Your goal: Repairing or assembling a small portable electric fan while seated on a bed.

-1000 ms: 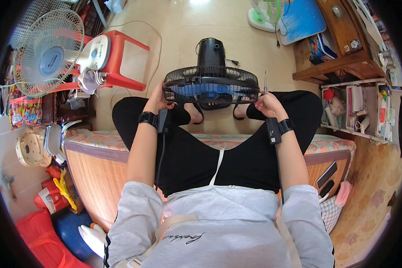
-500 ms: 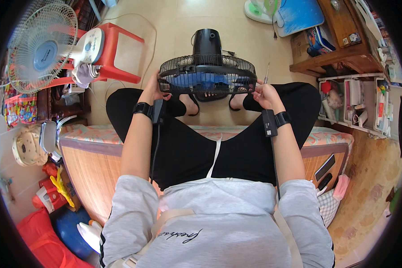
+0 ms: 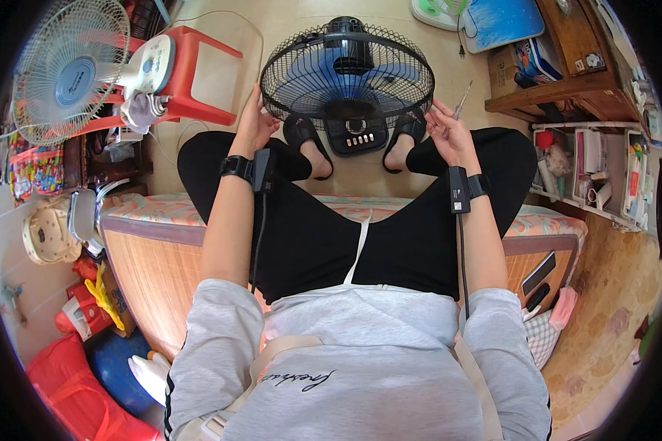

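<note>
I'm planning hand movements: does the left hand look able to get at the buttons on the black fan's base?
Probably yes: the left hand seems free of tools, and the buttons show clear of the fan cage, though the left foot lies between them.

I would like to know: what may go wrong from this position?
The screwdriver, held in the right hand close to the black fan, might slip from the fingers or scratch the fan.

The fan's base stands between the person's feet; if the fan tips, it could strike one of them.
</note>
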Available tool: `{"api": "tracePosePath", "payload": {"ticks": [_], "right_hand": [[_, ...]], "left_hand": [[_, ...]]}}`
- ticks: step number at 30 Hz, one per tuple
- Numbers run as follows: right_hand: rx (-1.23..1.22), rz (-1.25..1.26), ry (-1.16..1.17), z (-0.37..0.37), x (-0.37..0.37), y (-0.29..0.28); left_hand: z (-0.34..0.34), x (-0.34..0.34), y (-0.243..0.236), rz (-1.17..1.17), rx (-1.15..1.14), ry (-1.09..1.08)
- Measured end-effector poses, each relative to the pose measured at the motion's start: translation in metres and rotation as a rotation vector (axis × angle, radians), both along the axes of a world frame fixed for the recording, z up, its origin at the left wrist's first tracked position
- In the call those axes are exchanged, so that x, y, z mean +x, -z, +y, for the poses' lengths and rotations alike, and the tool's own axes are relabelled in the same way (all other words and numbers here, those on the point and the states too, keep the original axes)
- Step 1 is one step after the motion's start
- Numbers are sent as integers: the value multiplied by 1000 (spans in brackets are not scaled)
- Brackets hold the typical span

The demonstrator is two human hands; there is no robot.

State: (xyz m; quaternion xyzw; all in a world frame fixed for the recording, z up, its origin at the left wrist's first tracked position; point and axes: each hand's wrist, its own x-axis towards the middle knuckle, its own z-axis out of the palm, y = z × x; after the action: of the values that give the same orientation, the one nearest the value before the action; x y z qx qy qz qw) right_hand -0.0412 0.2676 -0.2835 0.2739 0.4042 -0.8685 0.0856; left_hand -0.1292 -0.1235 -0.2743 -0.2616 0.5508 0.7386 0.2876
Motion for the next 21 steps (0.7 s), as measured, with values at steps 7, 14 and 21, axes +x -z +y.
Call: {"api": "tracePosePath", "payload": {"ticks": [7, 14, 21], "right_hand": [[-42, 42, 68, -3, -5, 4], [-60, 74, 100, -5, -10, 3], [-57, 50, 111, -4, -11, 6]], "left_hand": [[1, -1, -6, 30, 16, -1], [3, -3, -6, 55, 15, -36], [4, -1, -15, -45, 40, -65]]}}
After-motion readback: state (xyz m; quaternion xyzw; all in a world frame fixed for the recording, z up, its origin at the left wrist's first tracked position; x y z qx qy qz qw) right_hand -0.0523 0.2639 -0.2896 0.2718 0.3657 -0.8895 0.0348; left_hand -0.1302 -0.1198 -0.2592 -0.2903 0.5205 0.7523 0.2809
